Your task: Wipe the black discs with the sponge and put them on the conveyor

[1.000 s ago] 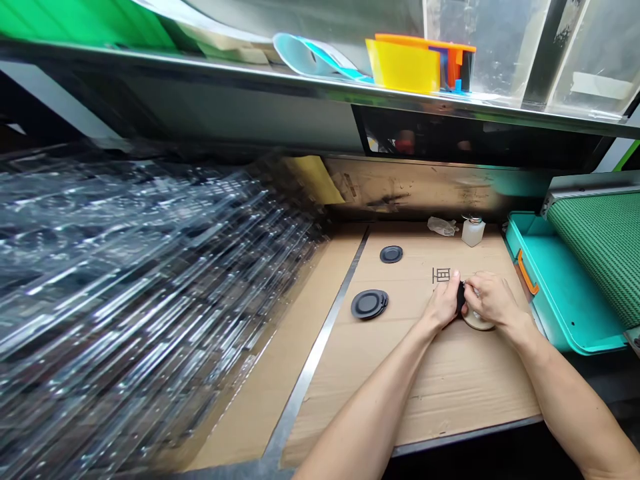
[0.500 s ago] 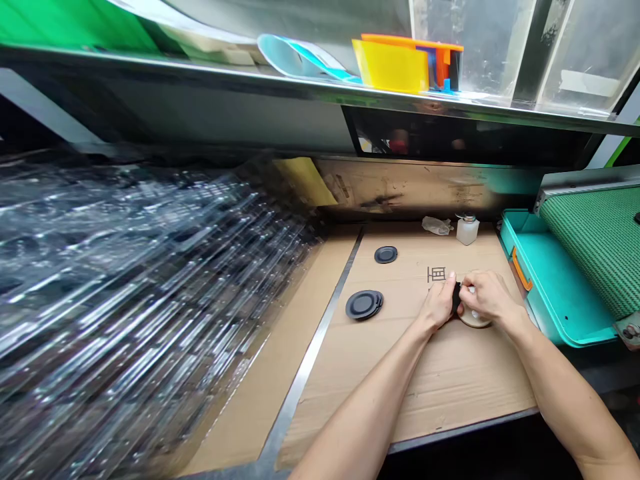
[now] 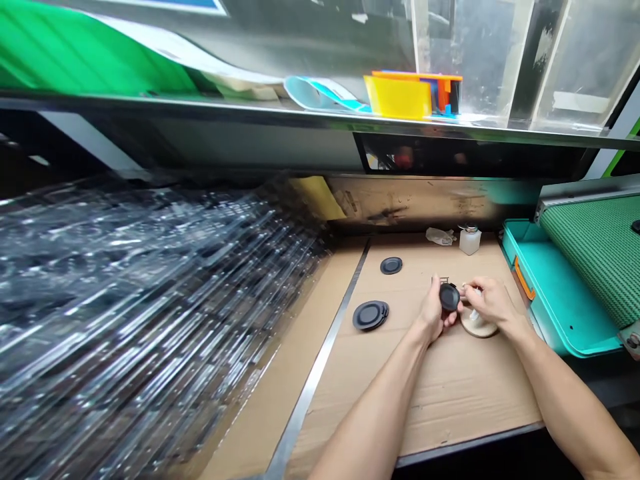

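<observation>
The black disc (image 3: pixel 449 297), edge-on earlier, is turned face-on, clasped by the left hand (image 3: pixel 432 315); the right hand (image 3: pixel 487 301) is curled, contents unclear; printed lettering (image 3: pixel 445 279) is mostly covered.

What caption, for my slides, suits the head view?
Left hand holding a round black part, right hand close beside it.

Glare, seemingly blur, across clear plastic (image 3: pixel 165 293)

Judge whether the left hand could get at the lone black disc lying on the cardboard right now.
Likely yes: nothing visible blocks the left hand from the lone black disc, though it holds another black disc, which may hinder a grasp.
</observation>
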### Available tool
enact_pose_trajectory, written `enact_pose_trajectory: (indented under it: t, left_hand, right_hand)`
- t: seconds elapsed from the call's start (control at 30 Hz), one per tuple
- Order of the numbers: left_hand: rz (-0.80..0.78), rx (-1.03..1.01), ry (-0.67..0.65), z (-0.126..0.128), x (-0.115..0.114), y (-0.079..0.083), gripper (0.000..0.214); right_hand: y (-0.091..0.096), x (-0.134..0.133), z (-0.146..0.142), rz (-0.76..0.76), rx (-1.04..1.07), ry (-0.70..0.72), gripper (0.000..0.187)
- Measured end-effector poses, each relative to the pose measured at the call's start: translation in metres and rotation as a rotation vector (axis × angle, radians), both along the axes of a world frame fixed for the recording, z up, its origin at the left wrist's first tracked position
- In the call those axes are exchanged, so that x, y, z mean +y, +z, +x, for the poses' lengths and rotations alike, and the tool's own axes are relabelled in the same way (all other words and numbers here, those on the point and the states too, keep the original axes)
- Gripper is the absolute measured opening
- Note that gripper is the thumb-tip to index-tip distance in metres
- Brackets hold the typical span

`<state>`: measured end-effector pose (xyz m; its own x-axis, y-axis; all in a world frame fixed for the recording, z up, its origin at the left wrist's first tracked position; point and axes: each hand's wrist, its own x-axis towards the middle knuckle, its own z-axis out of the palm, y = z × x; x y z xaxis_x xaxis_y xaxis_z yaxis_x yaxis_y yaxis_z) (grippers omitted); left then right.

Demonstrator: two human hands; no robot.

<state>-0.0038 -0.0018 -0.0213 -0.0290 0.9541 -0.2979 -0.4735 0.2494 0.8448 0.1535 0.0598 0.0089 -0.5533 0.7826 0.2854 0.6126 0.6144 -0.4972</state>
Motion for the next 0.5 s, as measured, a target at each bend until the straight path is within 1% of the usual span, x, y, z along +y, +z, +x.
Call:
enact_pose_trajectory:
  t: [0.07,0.1,0.2,0.27,0.37,0.43,0.5]
  left_hand:
    - [-0.030,-0.267,0.041,-0.013,0.002,0.000,0.076]
    - [-0.044,-0.368,0.046,-0.020,0.002,0.001,0.074]
    - [-0.064,-0.584,0.017,-0.033,-0.001,0.003,0.071]
    - [-0.063,-0.657,0.030,-0.035,-0.001,0.004,0.071]
    - [-0.060,-0.688,0.052,-0.034,0.000,0.003,0.073]
    - [-0.044,-0.682,0.062,-0.033,0.002,0.002,0.075]
    - [-0.006,-0.654,0.082,-0.033,0.005,0.000,0.076]
  right_hand:
    - [-0.002,0.004,0.001,0.031,0.063,-0.070,0.030]
    - [-0.002,0.006,0.002,0.038,0.055,-0.107,0.031]
    - [0.000,0.011,0.005,0.034,-0.076,-0.200,0.031]
    - [0.001,0.014,0.007,0.022,-0.188,-0.252,0.030]
    - [0.001,0.018,0.011,0.010,-0.367,-0.334,0.029]
    - [0.002,0.019,0.015,0.068,-0.428,-0.325,0.028]
    - [0.006,0.015,0.018,0.138,-0.401,-0.245,0.028]
